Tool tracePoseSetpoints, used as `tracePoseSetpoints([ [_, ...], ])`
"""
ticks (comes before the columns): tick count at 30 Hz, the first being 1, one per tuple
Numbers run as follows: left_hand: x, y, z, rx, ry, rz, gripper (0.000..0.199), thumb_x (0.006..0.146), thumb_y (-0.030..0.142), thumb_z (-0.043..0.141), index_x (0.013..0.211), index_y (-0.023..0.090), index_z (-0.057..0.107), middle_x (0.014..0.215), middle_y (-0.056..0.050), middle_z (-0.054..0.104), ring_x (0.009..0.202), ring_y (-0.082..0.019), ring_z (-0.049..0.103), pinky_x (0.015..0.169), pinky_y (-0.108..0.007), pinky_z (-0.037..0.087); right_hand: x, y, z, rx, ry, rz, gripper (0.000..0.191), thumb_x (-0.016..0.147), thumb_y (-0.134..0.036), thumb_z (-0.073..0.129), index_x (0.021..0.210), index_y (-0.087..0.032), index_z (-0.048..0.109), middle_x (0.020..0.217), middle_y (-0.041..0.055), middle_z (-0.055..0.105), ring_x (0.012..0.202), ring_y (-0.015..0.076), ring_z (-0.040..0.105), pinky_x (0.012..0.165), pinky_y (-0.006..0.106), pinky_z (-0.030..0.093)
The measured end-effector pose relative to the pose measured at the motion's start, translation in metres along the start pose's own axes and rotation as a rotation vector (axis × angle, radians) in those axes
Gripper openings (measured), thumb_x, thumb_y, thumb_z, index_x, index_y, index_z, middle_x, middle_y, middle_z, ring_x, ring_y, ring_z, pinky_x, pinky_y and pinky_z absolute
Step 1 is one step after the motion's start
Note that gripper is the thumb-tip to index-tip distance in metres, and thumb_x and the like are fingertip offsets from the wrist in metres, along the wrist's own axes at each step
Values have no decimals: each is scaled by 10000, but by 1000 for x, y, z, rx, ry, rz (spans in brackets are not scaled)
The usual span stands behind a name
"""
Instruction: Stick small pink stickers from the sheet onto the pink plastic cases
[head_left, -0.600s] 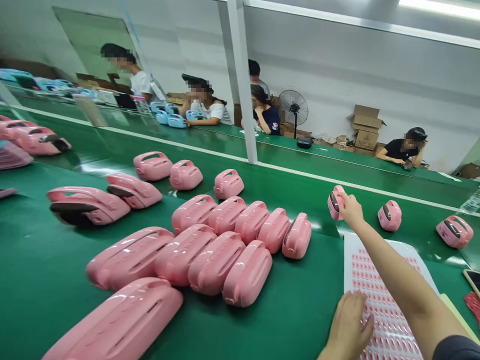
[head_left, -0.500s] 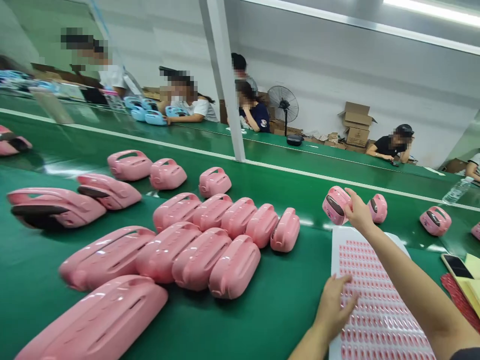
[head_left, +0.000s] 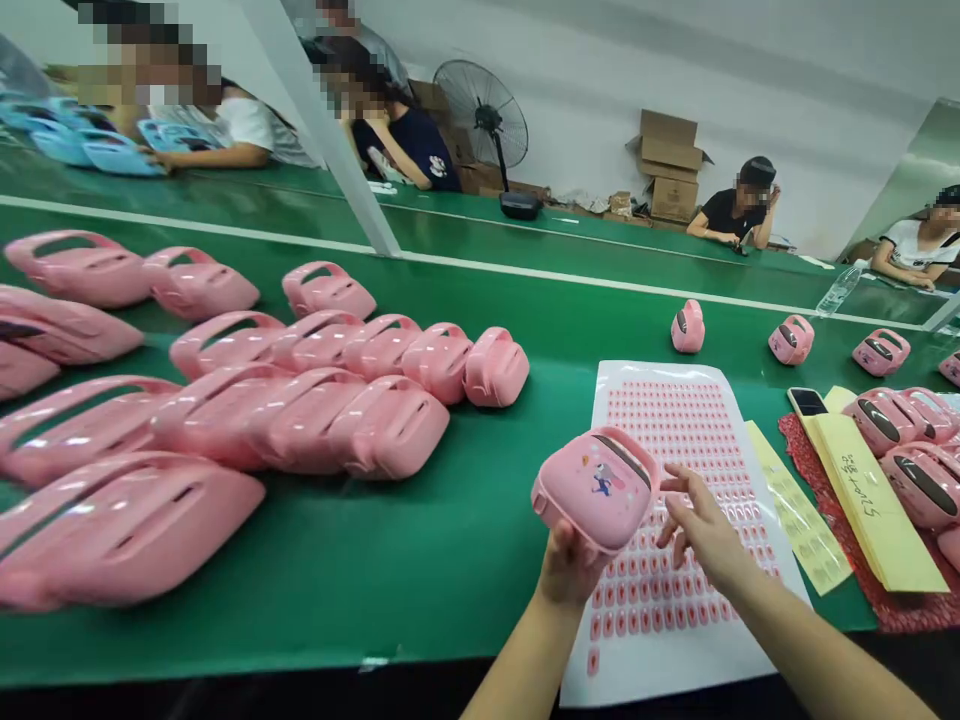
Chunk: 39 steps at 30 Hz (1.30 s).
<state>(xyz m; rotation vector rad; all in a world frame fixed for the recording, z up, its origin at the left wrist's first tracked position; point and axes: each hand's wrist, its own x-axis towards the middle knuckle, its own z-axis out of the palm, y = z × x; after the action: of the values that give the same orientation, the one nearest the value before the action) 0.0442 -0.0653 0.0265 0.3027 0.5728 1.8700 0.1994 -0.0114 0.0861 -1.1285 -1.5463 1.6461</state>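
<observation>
My left hand (head_left: 568, 572) grips a pink plastic case (head_left: 596, 488) from below. It has a rounded body, a carry handle with a dark slot, and a small cartoon print on the face turned up. Just right of it, my right hand (head_left: 705, 532) is open, its fingers spread and partly bent over the sticker sheet. That white sheet (head_left: 667, 665), with rows of small pink and red oval stickers, lies beneath both hands. Several more pink cases (head_left: 397, 430) stand close together on the green table to the left.
More printed pink cases (head_left: 792, 340) stand along the back and at the right. A yellow envelope (head_left: 874, 510), a phone (head_left: 808, 402) and a yellow sticker strip (head_left: 802, 515) lie on the right. Across the table sit several people, near a fan (head_left: 487, 115) and cardboard boxes (head_left: 673, 195).
The pink case has come from my right hand at the back into my left hand, nearer me. My right hand has drawn back over the sheet. The view has shifted right.
</observation>
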Motion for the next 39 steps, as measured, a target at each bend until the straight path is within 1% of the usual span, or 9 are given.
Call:
tracePoseSetpoints([
  [3, -10, -3, 2, -23, 92, 14, 518, 527, 385, 834, 984, 243, 638, 837, 13, 744, 795, -212, 692, 727, -355, 576, -40, 47, 12, -341, -32, -333, 220, 803, -253, 524, 1013, -231, 584, 907, 51, 611, 655, 147, 598, 581, 295, 531],
  [6, -16, -5, 2, -42, 158, 43, 473, 550, 316, 830, 972, 220, 639, 843, 14, 751, 788, -182, 696, 690, -288, 577, -68, 77, 30, -646, -103, -655, 300, 760, -193, 587, 1055, -242, 618, 962, 95, 645, 839, 244, 608, 707, 383, 536],
  [10, -19, -6, 6, -61, 191, 56, 437, 573, 276, 820, 963, 172, 651, 849, -31, 757, 776, -189, 697, 704, -284, 571, -71, 90, 45, -875, -9, -838, 334, 814, -153, 552, 1122, -264, 615, 989, 105, 681, 780, 247, 605, 650, 384, 517],
  [14, -18, -1, 11, -88, 174, 56, 470, 629, 362, 780, 1039, 179, 642, 944, -60, 745, 850, -230, 690, 716, -331, 576, -65, 92, 47, -894, 15, -927, 258, 860, -131, 491, 958, -283, 676, 875, 69, 704, 698, 210, 599, 591, 346, 481],
  [17, -18, 5, 12, -116, 140, 75, 498, 677, 420, 736, 1118, 228, 607, 1019, -49, 727, 958, -252, 663, 761, -374, 570, -65, 85, 45, -706, 15, -887, 188, 839, -165, 535, 782, -267, 682, 819, 59, 682, 708, 203, 595, 598, 339, 485],
  [22, -29, 4, 15, -354, -100, -31, 412, 782, 473, 606, 1127, 247, 605, 1128, -57, 690, 1067, -247, 620, 914, -398, 491, -46, 42, 32, -159, 116, -467, 115, 770, -335, 662, 699, -245, 677, 1022, 76, 628, 997, 240, 594, 852, 415, 482],
  [25, -40, -4, 23, -410, -224, -107, 407, 833, 467, 528, 1112, 186, 624, 1139, -108, 680, 1108, -249, 594, 970, -375, 438, -29, 19, 26, 56, 204, -353, 189, 734, -393, 686, 650, -226, 658, 1134, 83, 604, 1125, 273, 541, 963, 475, 406],
  [32, -51, -12, 38, -500, -288, -156, 488, 875, 501, 388, 1205, 195, 577, 1148, -109, 676, 1095, -206, 599, 970, -313, 416, -20, 13, 32, 11, 186, -385, 138, 745, -338, 673, 648, -241, 685, 1119, 86, 593, 1177, 265, 494, 985, 460, 392],
  [39, -52, -10, 40, -459, -325, -196, 462, 863, 481, 422, 1113, 157, 635, 1139, -128, 677, 1093, -176, 599, 970, -254, 397, -26, 6, 42, -17, 355, -481, 176, 749, -314, 634, 593, -236, 654, 985, 80, 588, 1082, 261, 533, 891, 423, 447],
])
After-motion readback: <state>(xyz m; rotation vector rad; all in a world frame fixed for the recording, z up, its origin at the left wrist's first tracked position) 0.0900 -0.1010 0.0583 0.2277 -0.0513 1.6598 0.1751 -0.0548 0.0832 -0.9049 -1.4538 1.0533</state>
